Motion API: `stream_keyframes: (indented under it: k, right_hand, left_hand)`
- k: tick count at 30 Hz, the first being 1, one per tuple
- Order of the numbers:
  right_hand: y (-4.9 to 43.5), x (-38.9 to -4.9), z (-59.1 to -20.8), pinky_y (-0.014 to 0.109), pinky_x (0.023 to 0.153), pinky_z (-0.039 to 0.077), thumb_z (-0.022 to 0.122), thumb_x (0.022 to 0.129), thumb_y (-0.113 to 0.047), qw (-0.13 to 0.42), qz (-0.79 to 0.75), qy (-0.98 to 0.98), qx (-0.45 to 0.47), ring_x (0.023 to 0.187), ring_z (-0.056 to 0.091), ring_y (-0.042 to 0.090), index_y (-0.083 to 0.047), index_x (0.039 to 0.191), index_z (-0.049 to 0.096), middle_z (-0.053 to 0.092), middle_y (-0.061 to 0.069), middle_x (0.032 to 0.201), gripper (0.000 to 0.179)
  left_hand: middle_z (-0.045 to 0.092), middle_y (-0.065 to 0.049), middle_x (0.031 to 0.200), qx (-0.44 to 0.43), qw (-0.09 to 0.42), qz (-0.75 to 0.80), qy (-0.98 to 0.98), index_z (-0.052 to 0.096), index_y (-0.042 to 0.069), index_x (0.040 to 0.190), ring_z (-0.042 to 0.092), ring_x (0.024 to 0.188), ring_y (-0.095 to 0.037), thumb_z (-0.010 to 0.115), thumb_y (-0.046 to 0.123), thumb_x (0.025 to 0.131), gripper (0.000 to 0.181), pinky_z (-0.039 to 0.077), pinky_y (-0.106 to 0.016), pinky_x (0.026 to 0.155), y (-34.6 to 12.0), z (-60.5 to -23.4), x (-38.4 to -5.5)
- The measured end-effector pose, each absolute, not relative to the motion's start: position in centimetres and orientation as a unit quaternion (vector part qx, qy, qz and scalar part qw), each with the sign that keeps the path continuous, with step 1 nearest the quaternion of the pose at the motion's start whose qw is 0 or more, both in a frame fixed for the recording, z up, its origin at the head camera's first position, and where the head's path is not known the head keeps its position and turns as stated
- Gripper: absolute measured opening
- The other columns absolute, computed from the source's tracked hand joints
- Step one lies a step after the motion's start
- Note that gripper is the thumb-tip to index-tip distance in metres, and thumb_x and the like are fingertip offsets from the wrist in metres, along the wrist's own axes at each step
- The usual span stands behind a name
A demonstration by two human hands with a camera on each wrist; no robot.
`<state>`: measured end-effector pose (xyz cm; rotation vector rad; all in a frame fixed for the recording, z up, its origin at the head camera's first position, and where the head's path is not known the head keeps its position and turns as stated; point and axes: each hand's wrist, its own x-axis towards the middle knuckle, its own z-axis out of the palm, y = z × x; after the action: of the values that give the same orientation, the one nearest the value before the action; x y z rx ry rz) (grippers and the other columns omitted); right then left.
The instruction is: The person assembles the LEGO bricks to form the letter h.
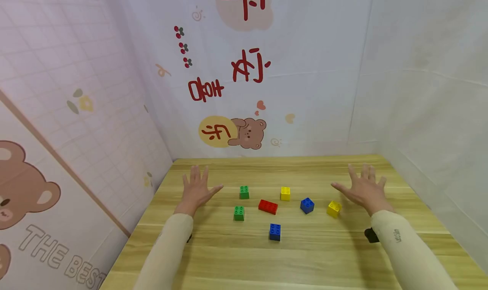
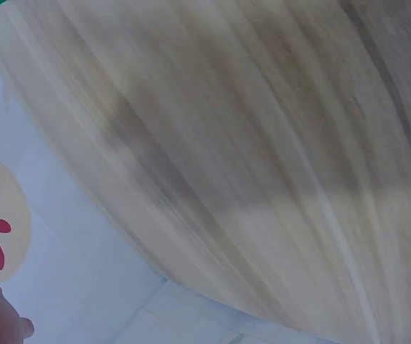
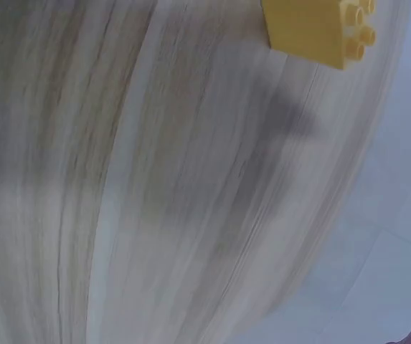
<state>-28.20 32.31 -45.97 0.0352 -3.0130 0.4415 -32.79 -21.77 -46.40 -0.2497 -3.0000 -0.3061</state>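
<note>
My left hand is spread with straight fingers over the left part of the table, holding nothing. Nearest to it are two green bricks, one farther back and one closer to me. On the right, my right hand is likewise spread and holds nothing. A tilted yellow brick lies just left of it and shows at the top of the right wrist view. Between the hands sit a red brick, another yellow brick, and two blue bricks, one turned and one in front.
The wood-grain table reaches back to a white printed cloth. Cloth walls also stand at the left and right. Dark wrist cameras, one of them visible under the right sleeve, hang below the forearms.
</note>
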Motion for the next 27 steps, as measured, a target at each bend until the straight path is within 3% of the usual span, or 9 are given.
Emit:
stream_keyframes:
  k: [13,19,27]
  right_hand:
    - [29.8,-28.7,-45.5,0.081,0.096,-0.01,0.041,0.089,-0.078,0.032,0.176,-0.984,0.02,0.139,-0.01,0.06,0.0,0.158,0.008,-0.012,0.042,0.153,0.109]
    - [28.4,-28.6,-45.1,0.079,0.1,-0.007,0.041,0.091,-0.076,0.028,0.195,-0.98,0.024,0.14,-0.009,0.059,-0.002,0.158,0.009,-0.011,0.04,0.154,0.105]
    - [26.4,-28.5,-44.8,0.078,0.103,0.0,0.041,0.094,-0.072,0.038,0.235,-0.971,0.035,0.141,-0.003,0.059,-0.002,0.158,0.013,-0.001,0.04,0.155,0.099]
  left_hand:
    - [-0.002,-0.027,0.162,-0.078,0.037,-0.127,-0.988,0.009,0.007,0.159,-0.009,0.149,-0.039,0.046,0.072,0.092,0.101,-0.007,-0.066,0.112,-20.2,-45.2,-32.7]
    - [0.005,-0.027,0.161,-0.087,0.055,-0.149,-0.983,0.014,0.004,0.159,-0.001,0.149,-0.041,0.048,0.07,0.092,0.1,0.0,-0.067,0.112,-19.5,-44.6,-32.7]
    - [0.014,-0.025,0.161,-0.095,0.032,-0.217,-0.971,0.014,0.005,0.159,0.01,0.148,-0.041,0.051,0.064,0.095,0.095,0.012,-0.062,0.115,-18.4,-43.7,-32.3]
